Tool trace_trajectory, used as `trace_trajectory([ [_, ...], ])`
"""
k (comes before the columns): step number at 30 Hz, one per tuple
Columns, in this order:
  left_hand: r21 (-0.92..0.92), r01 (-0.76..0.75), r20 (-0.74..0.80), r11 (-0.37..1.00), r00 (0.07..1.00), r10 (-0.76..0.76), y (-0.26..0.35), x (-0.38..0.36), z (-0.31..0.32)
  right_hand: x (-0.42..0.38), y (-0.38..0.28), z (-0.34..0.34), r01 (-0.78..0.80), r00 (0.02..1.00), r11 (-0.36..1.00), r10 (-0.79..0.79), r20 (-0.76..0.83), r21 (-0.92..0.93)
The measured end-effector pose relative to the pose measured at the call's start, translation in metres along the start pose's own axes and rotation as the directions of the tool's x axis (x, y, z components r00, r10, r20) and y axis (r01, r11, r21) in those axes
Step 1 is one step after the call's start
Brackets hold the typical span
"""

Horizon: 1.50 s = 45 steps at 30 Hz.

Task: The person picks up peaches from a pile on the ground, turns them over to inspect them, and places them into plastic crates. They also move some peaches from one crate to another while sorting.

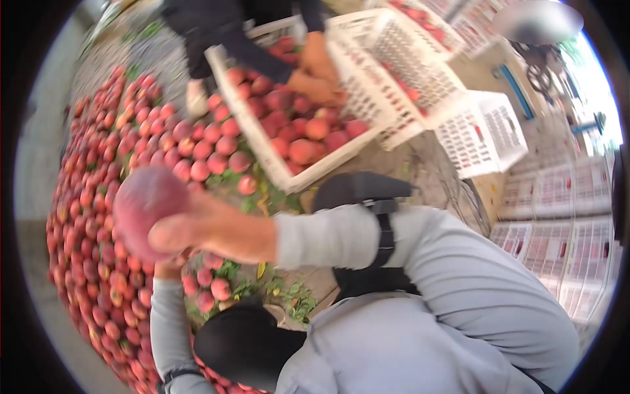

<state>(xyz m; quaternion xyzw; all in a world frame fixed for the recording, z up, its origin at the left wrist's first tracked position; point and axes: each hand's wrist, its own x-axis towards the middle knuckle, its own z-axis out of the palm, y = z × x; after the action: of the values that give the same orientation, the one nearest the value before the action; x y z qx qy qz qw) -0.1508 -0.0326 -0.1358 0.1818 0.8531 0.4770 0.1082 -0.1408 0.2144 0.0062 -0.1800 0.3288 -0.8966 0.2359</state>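
Note:
My right hand (220, 228), reaching across from the right, grips a large red peach (147, 203) held up close to the camera. Just below and behind it is my left hand (172, 266), mostly hidden by the peach and my right hand, so its fingers cannot be made out. Beneath both hands lies a wide heap of red peaches (98, 262), with a few loose ones and green leaves beside it.
A white crate (282, 172) of peaches stands ahead, with a co-worker's hands (321, 75) inside it. More white crates (485, 134) are to the right, and stacked crates (558, 243) stand at the far right. My knees flank the leaf-strewn ground.

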Motion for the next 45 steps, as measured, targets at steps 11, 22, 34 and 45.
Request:
trace_trajectory([
  [11, -0.129, -0.282, 0.03, 0.951, 0.957, 0.288, 0.115, 0.118, 0.122, 0.007, -0.01, -0.006, 0.159, 0.987, 0.987, -0.158, -0.029, 0.023],
  [22, -0.865, 0.459, 0.389, 0.204, 0.869, -0.305, 0.145, 0.214, 0.205, 0.009, -0.015, -0.012, 0.071, 0.995, 0.988, -0.06, -0.085, 0.134],
  [34, -0.522, 0.266, 0.257, 0.81, 0.955, -0.148, 0.081, 0.05, 0.025, 0.005, -0.006, -0.006, -0.105, 0.985, 0.994, 0.108, -0.131, 0.031],
  [45, -0.172, 0.803, -0.054, 0.571, 0.571, -0.819, -0.108, -0.152, -0.016, 0.022, -0.006, -0.001, -0.105, 0.95, 0.987, 0.064, -0.306, -0.121],
])
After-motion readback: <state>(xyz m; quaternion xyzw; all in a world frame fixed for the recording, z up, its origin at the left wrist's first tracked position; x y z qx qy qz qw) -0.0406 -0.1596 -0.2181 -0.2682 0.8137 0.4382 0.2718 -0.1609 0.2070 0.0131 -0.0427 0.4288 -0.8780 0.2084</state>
